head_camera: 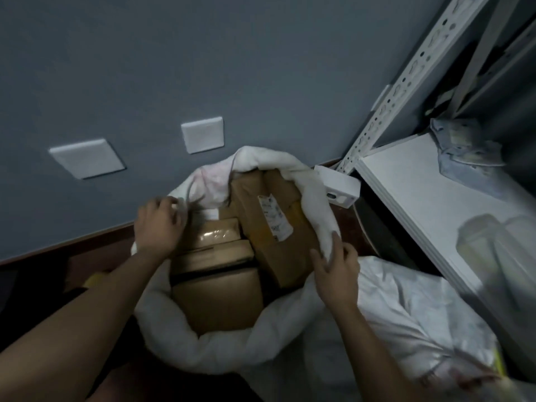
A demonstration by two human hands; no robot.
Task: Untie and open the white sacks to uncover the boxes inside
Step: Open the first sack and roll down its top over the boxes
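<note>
Against the grey wall, the white sack (203, 338) gapes over brown boxes (216, 297), left hand (158, 224) and right hand (338, 271) pinching its rim; next, probably roll it lower.

The open sack (200, 355) looks like soft matt white cloth. The boxes (216, 297) are brown cardboard, one at twelve o'clock bearing glossy tape (216, 234). The shelf upright (406, 82) is perforated white-painted metal.

Floor (72, 266) — two white sacks (203, 352) (one open).
</note>
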